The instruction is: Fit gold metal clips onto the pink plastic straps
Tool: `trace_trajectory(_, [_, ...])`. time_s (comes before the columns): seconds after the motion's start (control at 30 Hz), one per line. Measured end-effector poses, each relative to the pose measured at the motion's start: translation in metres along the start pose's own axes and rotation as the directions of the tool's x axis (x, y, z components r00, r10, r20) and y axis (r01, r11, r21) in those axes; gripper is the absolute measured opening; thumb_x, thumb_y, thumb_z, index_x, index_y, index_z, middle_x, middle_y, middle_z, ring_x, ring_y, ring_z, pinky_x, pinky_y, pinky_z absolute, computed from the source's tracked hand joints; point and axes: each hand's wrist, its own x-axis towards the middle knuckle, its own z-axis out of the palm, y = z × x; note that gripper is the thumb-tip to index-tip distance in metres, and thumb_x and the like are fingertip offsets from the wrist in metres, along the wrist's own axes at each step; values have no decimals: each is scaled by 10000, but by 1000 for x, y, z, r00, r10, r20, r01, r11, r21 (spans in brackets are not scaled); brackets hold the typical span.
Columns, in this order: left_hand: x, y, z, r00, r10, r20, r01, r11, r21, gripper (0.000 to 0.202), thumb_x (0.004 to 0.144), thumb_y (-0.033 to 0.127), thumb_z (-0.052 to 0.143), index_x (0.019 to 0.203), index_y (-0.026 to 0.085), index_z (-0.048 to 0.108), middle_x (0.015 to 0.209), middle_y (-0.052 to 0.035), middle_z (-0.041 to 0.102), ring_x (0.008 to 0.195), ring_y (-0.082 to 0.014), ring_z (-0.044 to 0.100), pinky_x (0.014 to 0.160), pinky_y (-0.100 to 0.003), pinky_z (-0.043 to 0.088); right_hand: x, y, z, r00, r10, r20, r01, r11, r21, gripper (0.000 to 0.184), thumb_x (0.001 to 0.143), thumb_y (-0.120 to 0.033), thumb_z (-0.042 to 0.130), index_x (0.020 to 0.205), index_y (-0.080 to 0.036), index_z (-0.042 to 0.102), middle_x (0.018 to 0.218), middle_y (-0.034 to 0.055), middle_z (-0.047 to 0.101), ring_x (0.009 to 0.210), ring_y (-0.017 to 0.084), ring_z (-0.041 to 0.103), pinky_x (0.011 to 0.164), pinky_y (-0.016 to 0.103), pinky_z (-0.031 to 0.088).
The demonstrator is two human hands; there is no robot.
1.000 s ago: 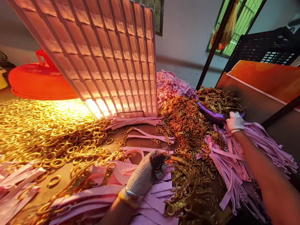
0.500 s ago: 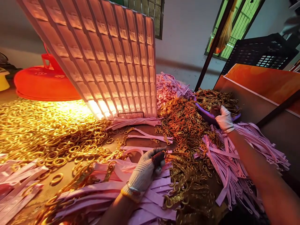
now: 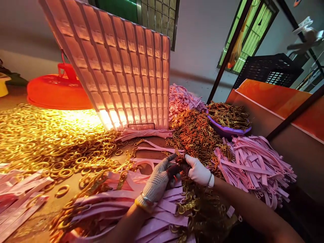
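My left hand [image 3: 157,179], in a dotted knit glove with dark-covered fingertips, is closed above a heap of pink straps [image 3: 162,209]. My right hand [image 3: 199,171], in a white glove, meets it fingertip to fingertip, also closed. Whatever small piece is pinched between them is hidden by the dark fingertips. Behind and below the hands spreads a pile of gold metal clasps [image 3: 196,130]. Gold clasps joined in clusters [image 3: 188,206] lie over the strap ends below my fingers.
A red-shaded lamp [image 3: 59,92] glows over many gold rings [image 3: 58,145] at left. A ridged plastic tray [image 3: 126,74] stands upright behind. To the right are a purple basin [image 3: 227,129] heaped with gold clasps, another bundle of pink straps [image 3: 260,165] and an orange board [image 3: 278,99].
My right hand has moved left and down from the purple basin to meet my left hand. My left hand stays nearly in place. The view has shifted slightly.
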Motion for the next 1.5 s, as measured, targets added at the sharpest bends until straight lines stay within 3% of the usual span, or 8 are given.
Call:
trace_trajectory(0.17, [0, -4, 1, 1000, -17, 10, 17, 997, 75, 407, 756, 465, 761, 975, 145, 636, 602, 10, 604, 391, -60, 427, 382, -168, 303, 0, 0, 8, 977, 9, -214, 25, 988, 154, 424, 720, -468, 788, 1049, -241, 645, 884, 9, 693, 845, 228, 659, 721, 350, 585])
trace_trajectory(0.27, [-3, -2, 3, 1000, -19, -6, 20, 995, 98, 378, 766, 493, 726, 897, 157, 613, 522, 30, 554, 358, -55, 374, 365, -164, 255, -1, -2, 12, 961, -78, -266, 83, 996, 9, 288, 767, -399, 760, 986, -235, 671, 888, 4, 688, 862, 217, 649, 775, 343, 572])
trace_trajectory(0.53, [-7, 1, 8, 998, -23, -62, 27, 997, 66, 488, 721, 627, 713, 741, 197, 483, 499, 57, 478, 355, -61, 364, 354, -172, 241, -7, -22, -13, 970, -233, -70, 179, 879, -441, 432, 848, -176, 516, 1250, -265, 648, 1098, 34, 700, 1090, 263, 625, 1088, 460, 440])
trace_trajectory(0.67, [-7, 3, 10, 999, -32, -37, 36, 995, 90, 491, 702, 628, 727, 741, 183, 522, 532, 39, 500, 392, -64, 399, 386, -177, 255, -7, -27, -29, 973, -214, 84, 203, 627, -752, 468, 836, -123, 526, 1286, -227, 605, 1150, 69, 691, 1110, 259, 620, 1053, 412, 464])
trace_trajectory(0.8, [-4, 3, 8, 996, -36, 83, 19, 980, 197, 482, 752, 629, 676, 734, 160, 567, 541, 29, 478, 419, -62, 376, 409, -189, 250, -6, -45, -25, 957, 78, 279, 258, 213, -942, 381, 833, -92, 533, 1200, -172, 596, 1120, 118, 679, 1021, 239, 646, 939, 353, 514])
trace_trajectory(0.93, [-2, 2, 6, 991, -27, 128, -12, 956, 292, 449, 795, 607, 603, 805, 159, 577, 582, 39, 475, 439, -64, 360, 423, -197, 266, -2, -65, -12, 925, 293, 242, 289, -127, -949, 266, 863, -83, 478, 1100, -128, 590, 1042, 140, 679, 946, 248, 664, 810, 333, 531])
trace_trajectory(1.3, [5, -7, 5, 986, 123, 109, -158, 892, 423, 256, 777, 416, 564, 775, 160, 581, 693, -9, 586, 600, -121, 462, 557, -240, 389, -15, -46, -3, 965, 209, 160, 204, -207, -957, 299, 867, -156, 495, 1154, -101, 557, 1104, 177, 658, 992, 271, 643, 778, 337, 531])
trace_trajectory(1.5, [6, -9, 2, 980, 199, -20, -171, 884, 435, 201, 700, 357, 582, 700, 157, 607, 680, -29, 600, 617, -133, 489, 554, -233, 398, -6, -60, 2, 943, 296, 155, 202, -134, -970, 235, 804, -250, 559, 998, -160, 655, 944, 136, 731, 851, 292, 703, 678, 338, 506])
